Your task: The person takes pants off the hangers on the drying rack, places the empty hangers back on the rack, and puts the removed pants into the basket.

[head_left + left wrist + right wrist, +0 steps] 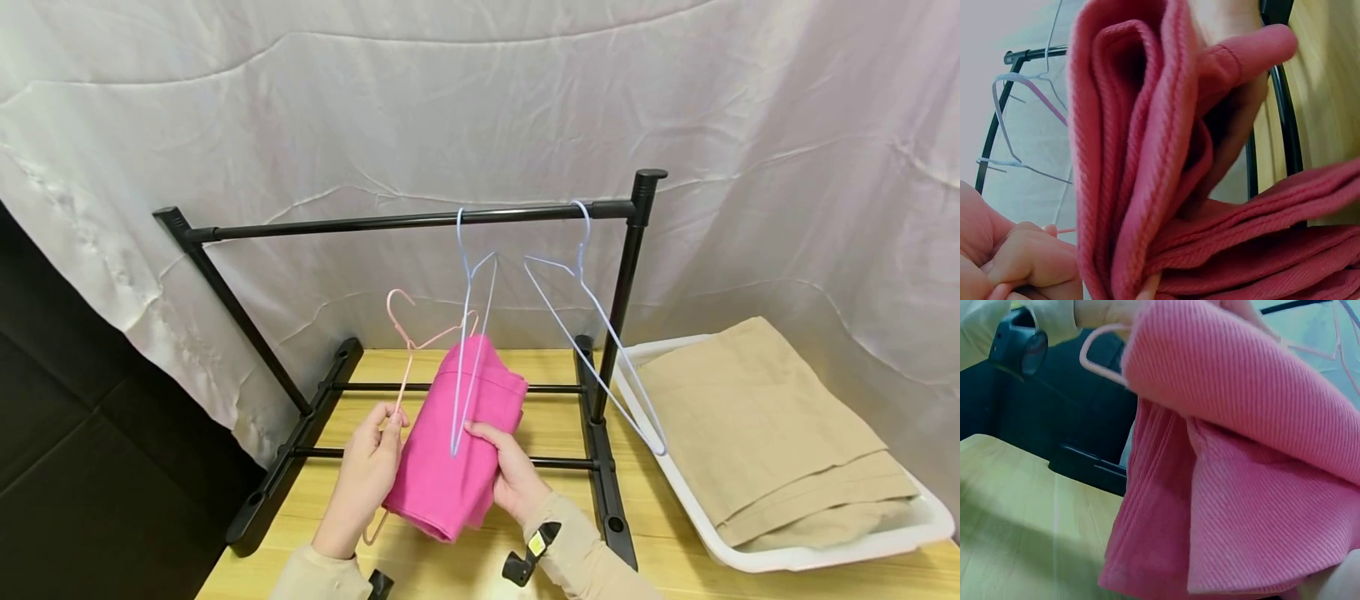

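Observation:
In the head view, my left hand [367, 471] pinches the side wire of a pink hanger [410, 344] between thumb and fingers. A folded bright pink cloth [442, 475], ribbed in the right wrist view, hangs over the hanger and hides its lower bar. One rounded hanger corner [1099, 367] pokes out beyond the cloth. My right hand [516, 473] grips the cloth at its right side, thumb [1254, 53] on top and fingers behind. The cloth's stacked, rolled layers [1147, 144] show end-on in the left wrist view.
A black rack [337, 224] stands on the wooden table [442, 575]. From its bar hang two bare blue hangers, one [468, 287] overlapping the cloth, the other [596, 308] near the right post. A white basket [840, 557] at right holds folded beige cloth [772, 425].

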Demonstrator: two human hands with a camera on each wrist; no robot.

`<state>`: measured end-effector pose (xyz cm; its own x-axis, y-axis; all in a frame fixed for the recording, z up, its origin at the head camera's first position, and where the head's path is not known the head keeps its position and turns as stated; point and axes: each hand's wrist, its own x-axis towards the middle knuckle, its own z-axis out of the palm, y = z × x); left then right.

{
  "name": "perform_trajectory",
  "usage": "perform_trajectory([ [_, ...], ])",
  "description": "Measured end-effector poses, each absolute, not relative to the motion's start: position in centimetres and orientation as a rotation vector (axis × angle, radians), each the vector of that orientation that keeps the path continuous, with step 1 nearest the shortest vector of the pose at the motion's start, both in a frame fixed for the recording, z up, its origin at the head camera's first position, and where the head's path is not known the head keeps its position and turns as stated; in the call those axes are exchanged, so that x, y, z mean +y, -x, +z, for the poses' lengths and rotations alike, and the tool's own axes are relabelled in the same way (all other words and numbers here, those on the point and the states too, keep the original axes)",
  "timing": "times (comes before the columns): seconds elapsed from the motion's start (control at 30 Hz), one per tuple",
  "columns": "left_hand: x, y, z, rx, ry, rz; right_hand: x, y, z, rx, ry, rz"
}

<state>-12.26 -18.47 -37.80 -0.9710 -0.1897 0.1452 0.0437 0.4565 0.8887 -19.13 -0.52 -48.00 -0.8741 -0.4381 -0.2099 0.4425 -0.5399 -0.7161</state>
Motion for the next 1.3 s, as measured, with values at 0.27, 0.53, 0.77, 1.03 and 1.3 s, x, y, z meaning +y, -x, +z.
perform_trajectory([
  [0.27, -18.7, 12.4, -37.9, -2.468, -0.148, -1.537, -0.5, 19.1, -47.5, 1.129, -0.043, -2.448],
  [0.53, -18.5, 12.3, -38.1, -2.484, -0.133, -1.531, -0.3, 19.4, -48.3, 1.028, -0.063, -2.381],
  [0.77, -18.5, 12.5, -38.3, -2.517, -0.139, -1.490, -0.3, 19.6, -48.2, 0.996, -0.016, -2.397],
  [1.03, -18.5, 12.8, -38.7, -2.553, -0.139, -1.449, -0.2, 19.3, -47.9, 0.986, 0.009, -2.385],
  [1.3, -18.8, 13.2, -39.1, -2.548, -0.173, -1.457, 0.1, 19.0, -47.9, 0.968, 0.029, -2.384],
])
